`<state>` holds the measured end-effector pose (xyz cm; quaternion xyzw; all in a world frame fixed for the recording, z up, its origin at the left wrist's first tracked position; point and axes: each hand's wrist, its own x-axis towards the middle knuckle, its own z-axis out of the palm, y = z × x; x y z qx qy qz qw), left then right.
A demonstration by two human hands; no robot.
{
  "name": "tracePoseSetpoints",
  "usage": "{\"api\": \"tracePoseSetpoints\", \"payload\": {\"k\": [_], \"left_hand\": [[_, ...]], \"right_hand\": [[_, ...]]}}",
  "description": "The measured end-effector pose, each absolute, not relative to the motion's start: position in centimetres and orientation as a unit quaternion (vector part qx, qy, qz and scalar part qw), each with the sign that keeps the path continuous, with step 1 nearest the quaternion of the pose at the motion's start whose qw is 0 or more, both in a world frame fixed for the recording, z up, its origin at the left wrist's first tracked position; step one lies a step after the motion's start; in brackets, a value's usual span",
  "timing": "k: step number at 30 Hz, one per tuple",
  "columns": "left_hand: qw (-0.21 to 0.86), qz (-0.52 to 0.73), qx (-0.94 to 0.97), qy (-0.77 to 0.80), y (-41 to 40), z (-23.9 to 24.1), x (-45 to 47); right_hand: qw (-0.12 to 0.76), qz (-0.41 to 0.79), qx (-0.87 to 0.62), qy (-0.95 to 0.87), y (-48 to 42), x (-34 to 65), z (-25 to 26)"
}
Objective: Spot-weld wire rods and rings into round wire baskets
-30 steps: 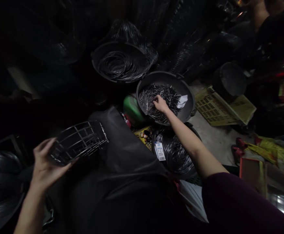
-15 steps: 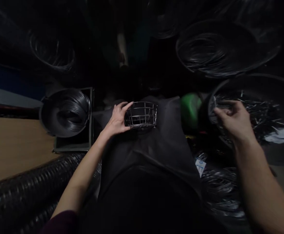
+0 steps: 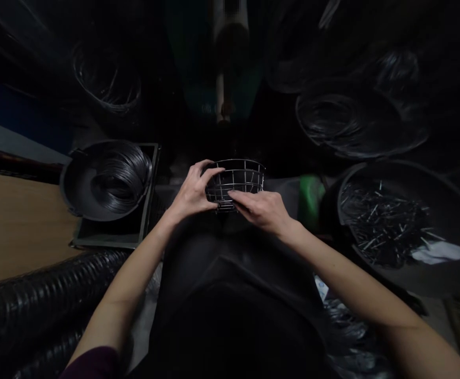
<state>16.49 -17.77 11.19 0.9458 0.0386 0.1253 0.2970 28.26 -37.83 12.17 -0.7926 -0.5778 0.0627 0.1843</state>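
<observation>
A small curved wire basket [image 3: 249, 176], made of crossed thin metal wires, is held up in front of my dark apron. My left hand [image 3: 192, 189] grips its left side, thumb low and fingers over the top. At the basket's near lower edge my right hand [image 3: 263, 208] has thumb and fingers pinched together, touching or very close to the wires. What sits in that pinch, perhaps a short wire, is too small and dark to tell. To the right, a wide black basin [image 3: 411, 279] holds many short metal wire pieces [image 3: 383, 221].
On the left, a black bucket [image 3: 72, 192] with coiled wire [image 3: 121, 173] rests on a framed crate [image 3: 107, 243]. Stacked round wire goods [image 3: 52, 289] lie at lower left. A white scrap [image 3: 439, 252] lies in the basin; a green object [image 3: 309, 200] is beside it. Another wire-filled tub [image 3: 332, 118] stands behind.
My right hand has moved left from above the basin of wire pieces to the wire basket. My left hand still holds the basket. The head view has shifted slightly.
</observation>
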Motion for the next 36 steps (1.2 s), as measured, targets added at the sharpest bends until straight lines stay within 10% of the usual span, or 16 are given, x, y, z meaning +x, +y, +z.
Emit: {"api": "tracePoseSetpoints", "payload": {"k": [36], "left_hand": [[0.302,0.229,0.924,0.047,-11.1,13.6,23.5]], "right_hand": [[0.277,-0.194,-0.656,-0.675,-30.3,37.1,13.3]]}}
